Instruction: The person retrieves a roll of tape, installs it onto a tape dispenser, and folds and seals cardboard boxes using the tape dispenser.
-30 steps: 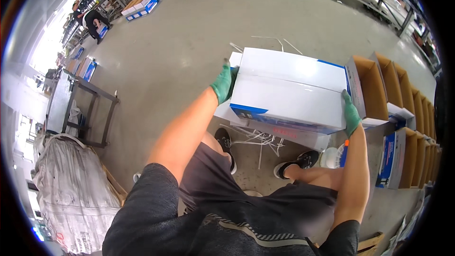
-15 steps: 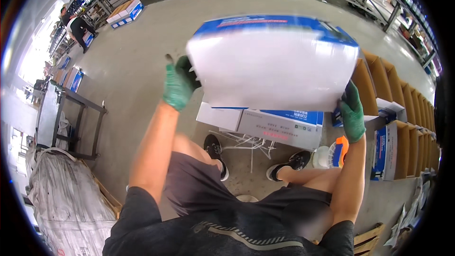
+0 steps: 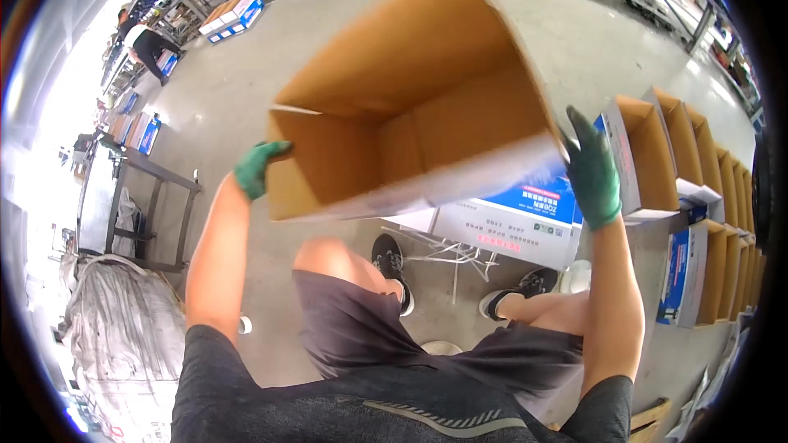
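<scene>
An open cardboard carton [image 3: 435, 107], brown inside and white outside, is held up tilted in front of me, its hollow facing me. My left hand [image 3: 256, 169], in a green glove, grips the carton's left edge. At its right side, my right hand [image 3: 593, 172], also gloved in green, has its fingers stretched out and spread, touching or very near the wall. Below the raised carton lies a blue, white and grey carton [image 3: 509, 226], partly hidden by it. Thin white straps [image 3: 455, 261] show under that lower carton, near my shoes.
Rows of open cartons [image 3: 648, 152] stand on the right. A metal-framed table [image 3: 152, 168] and a large wrapped bundle [image 3: 123, 320] are on my left. Farther back are more cartons [image 3: 234, 15] and a bending person [image 3: 148, 45]. Part of a stool [image 3: 442, 349] shows between my legs.
The carton has turned from its white outer face toward me to its brown open inside. My left hand moved left and slightly down; my right hand rose slightly and its fingers spread.
</scene>
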{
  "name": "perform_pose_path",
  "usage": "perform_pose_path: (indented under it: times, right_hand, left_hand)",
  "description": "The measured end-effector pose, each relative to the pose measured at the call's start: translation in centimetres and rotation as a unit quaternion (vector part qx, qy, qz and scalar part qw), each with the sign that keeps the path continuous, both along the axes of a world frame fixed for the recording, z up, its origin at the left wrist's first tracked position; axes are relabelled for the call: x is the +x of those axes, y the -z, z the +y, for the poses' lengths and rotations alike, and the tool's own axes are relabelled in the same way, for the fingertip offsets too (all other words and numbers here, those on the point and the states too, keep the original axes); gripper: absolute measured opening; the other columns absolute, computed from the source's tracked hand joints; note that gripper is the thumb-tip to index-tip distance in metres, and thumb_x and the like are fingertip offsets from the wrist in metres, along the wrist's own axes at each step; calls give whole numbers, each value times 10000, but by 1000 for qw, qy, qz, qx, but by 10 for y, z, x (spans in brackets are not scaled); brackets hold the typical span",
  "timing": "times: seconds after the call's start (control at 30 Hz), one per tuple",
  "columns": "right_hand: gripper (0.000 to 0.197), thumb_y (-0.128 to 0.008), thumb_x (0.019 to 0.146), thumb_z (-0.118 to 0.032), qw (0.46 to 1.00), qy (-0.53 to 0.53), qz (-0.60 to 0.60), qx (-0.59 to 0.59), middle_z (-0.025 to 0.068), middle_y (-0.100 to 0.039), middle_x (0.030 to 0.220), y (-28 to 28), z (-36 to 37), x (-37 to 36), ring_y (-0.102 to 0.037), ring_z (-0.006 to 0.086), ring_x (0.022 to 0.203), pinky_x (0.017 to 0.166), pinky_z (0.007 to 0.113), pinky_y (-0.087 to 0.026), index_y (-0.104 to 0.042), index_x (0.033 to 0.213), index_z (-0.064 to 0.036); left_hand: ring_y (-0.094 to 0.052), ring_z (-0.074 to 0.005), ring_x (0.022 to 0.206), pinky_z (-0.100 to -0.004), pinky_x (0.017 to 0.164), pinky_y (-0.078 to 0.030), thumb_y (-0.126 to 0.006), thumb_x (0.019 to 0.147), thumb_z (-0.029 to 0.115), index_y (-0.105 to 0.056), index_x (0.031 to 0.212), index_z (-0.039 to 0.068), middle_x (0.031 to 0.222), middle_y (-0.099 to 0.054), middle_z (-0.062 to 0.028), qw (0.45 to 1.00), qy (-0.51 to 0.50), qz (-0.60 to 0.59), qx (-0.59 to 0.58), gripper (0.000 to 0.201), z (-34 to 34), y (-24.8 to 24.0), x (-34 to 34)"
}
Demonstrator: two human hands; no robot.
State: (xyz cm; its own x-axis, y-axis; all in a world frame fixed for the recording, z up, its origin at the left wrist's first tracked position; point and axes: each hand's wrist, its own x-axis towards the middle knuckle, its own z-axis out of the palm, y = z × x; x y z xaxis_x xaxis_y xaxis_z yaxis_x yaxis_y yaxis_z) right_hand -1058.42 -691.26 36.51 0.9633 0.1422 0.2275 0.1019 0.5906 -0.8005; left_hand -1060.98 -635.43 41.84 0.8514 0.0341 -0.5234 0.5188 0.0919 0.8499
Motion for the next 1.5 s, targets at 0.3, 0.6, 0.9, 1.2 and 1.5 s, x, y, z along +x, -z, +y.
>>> perform_pose_path:
  times: [0.3, 0.6, 0.9, 1.2, 1.5]
  right_hand:
    - [545, -468, 1023, -428, 943, -8, 143, -300, 139, -668, 1106, 4, 1, 0, -652, 193, 983, 892, 311, -523, -525, 1335, 15]
    - [471, -508, 1022, -356, 832, -68, 220, -505, 117, -673, 1116, 38, -17, -5, -598, 178, 987, 930, 304, -474, -547, 1343, -15]
    - [397, -504, 1024, -291, 760, -101, 239, -596, 131, -678, 1158, 27, -12, -5, -606, 202, 1022, 938, 334, -466, -572, 1316, -30]
    - [422, -543, 997, -328, 711, -94, 300, -629, 119, -675, 1149, 68, -47, 21, -617, 204, 977, 945, 317, -451, -592, 1293, -31]
    - [450, -552, 958, -349, 643, -46, 521, -558, 129, -668, 947, 182, -116, -18, -640, 259, 862, 680, 418, -560, -613, 1223, 9]
  left_hand:
    - [-631, -276, 1063, -441, 926, -544, -556, 944, 152, -547, 1258, 52, 1173, -641, -115, 953, -296, 60, -10, 330, 173, 74, -14]
    - [-516, -375, 1194, -576, 886, -521, -634, 940, 280, -394, 1415, 137, 1423, -419, -171, 876, -462, 78, 117, 551, 123, 264, 52]
    - [-554, -380, 1197, -425, 1017, -443, -695, 857, 315, -586, 1269, 61, 1331, -540, -236, 776, -54, -1, 629, 496, 106, 300, 80]
    - [-360, -341, 1386, -414, 1118, -348, -597, 874, 67, -481, 1390, 105, 1498, -391, -182, 725, -165, 43, 667, 530, 140, 287, 119]
    - [-470, -329, 1286, -500, 979, -466, -578, 952, 264, -437, 1427, 96, 1390, -502, -133, 900, 233, 172, 325, 523, -70, 252, 147]
